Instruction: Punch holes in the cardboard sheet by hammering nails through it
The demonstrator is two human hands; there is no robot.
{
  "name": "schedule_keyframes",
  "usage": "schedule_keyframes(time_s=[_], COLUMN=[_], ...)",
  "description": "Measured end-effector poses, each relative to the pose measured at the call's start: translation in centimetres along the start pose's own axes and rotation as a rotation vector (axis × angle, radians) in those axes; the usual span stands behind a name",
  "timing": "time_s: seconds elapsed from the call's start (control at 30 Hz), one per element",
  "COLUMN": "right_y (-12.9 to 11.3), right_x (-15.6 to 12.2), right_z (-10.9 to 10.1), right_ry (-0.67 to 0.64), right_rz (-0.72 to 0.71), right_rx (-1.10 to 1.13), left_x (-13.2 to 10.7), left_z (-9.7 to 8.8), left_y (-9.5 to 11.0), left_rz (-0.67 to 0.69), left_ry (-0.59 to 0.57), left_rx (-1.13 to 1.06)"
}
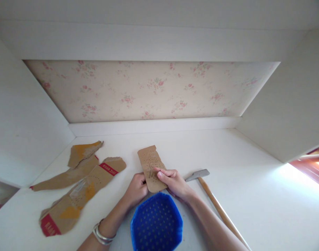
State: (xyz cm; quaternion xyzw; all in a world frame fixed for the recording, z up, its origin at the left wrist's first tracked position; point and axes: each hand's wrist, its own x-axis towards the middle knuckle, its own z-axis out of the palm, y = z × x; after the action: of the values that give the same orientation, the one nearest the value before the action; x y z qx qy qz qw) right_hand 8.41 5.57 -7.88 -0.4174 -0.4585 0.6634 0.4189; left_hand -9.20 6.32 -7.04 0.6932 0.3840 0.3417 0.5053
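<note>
While in right hand [173, 182], cardboard strip [149, 162] lengthwise away

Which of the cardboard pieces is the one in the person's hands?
The small hole-punched piece at centre, gripped by the left hand and right hand. The long red-printed strip and the torn scraps lie untouched to the left.

Strong daylight entered from the lower right of the frame, blowing the white tabletop [292, 181] out into glare. Elsewhere the light was soft; the left hand [137, 190] and right hand [175, 182] threw faint shadows. Wide-angle distortion bowed the edges, and the corners looked softer.
</note>
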Motion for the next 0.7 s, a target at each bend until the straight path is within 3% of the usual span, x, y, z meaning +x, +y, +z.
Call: schedule_keyframes(time_s=[0.27,0.7], right_y=[0.71,0.35], right_x=[0.49,0.20], right_z=[-0.07,-0.08], right_ry=[-0.018,-0.019], right_rz=[-0.043,0.030], right_rx=[0.041,0.051], left_x=[-0.06,0.13], left_z=[0.01,0.15], left_y=[0.04,-0.09], left_rz=[-0.002,0.023], left_ry=[0.004,0.011], left_rx=[0.026,0.058])
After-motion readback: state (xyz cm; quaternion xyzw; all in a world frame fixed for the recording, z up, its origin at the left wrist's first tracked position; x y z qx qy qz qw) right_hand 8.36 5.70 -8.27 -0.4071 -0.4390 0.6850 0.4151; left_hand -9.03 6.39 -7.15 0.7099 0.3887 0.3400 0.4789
